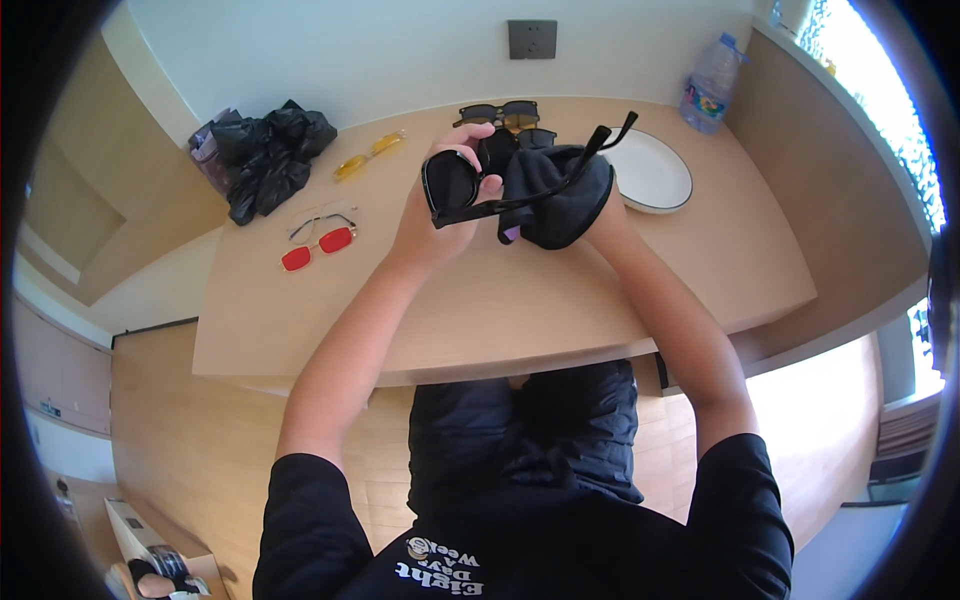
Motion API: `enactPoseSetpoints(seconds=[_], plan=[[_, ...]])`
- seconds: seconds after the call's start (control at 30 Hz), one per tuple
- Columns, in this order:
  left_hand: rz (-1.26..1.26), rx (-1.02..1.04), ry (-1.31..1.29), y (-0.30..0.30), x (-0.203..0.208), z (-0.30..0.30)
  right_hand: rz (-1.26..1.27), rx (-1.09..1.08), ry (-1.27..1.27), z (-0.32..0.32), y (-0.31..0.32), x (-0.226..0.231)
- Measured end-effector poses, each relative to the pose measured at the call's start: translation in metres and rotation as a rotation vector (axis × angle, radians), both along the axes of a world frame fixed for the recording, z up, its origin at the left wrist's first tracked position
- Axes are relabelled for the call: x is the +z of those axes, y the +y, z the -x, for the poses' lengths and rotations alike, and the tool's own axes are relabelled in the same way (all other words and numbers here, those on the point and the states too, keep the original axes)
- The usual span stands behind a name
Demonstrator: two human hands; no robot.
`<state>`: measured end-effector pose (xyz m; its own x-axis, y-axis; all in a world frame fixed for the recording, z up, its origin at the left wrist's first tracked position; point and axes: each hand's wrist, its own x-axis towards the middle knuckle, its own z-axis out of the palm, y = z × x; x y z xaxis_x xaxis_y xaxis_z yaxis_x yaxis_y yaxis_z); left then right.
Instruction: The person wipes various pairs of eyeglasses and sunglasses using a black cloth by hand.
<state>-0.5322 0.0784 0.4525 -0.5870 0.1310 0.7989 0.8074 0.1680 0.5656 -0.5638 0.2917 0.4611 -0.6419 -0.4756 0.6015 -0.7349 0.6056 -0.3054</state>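
A pair of black sunglasses (452, 184) with dark lenses is held up over the table by my left hand (465, 150). My left fingers are closed around the lens nearest the bridge, and the temple arms stick out to the right. A soft black cloth (560, 205), perhaps a pouch, with a small purple patch, drapes over my right hand (613, 210) and bunches against the sunglasses. Most of my right hand is hidden by this cloth, which it grips beside the right-hand lens. Just behind my hands, more dark sunglasses (520, 112) lie on the table.
On the wooden table (480, 320), yellow-lensed glasses (370, 156), clear glasses (318, 222) and red-lensed glasses (318, 250) lie to the left. A crumpled black plastic bag (268, 155) stands farther left. At right are a white plate (655, 170) and a water bottle (712, 85) beside a wooden side panel (840, 160).
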Motion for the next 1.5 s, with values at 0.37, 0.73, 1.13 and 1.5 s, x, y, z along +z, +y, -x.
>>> enactPoseSetpoints(seconds=[0.37,0.73,1.13,1.5], plan=[[0.077,0.194,-0.027,-0.007,0.008,-0.011,0.814,-0.181,-0.017,0.028,0.025,-0.006],[-0.225,-0.189,-0.425,-0.02,0.0,0.0,0.026,-0.052,0.699,0.017,0.028,0.022],[-0.427,-0.295,-0.744,-0.021,0.007,0.003,-0.365,-0.374,0.63,0.024,0.045,0.039],[-0.173,-0.525,-1.04,-0.018,0.004,-0.01,0.572,0.449,-0.277,0.002,0.013,0.004]])
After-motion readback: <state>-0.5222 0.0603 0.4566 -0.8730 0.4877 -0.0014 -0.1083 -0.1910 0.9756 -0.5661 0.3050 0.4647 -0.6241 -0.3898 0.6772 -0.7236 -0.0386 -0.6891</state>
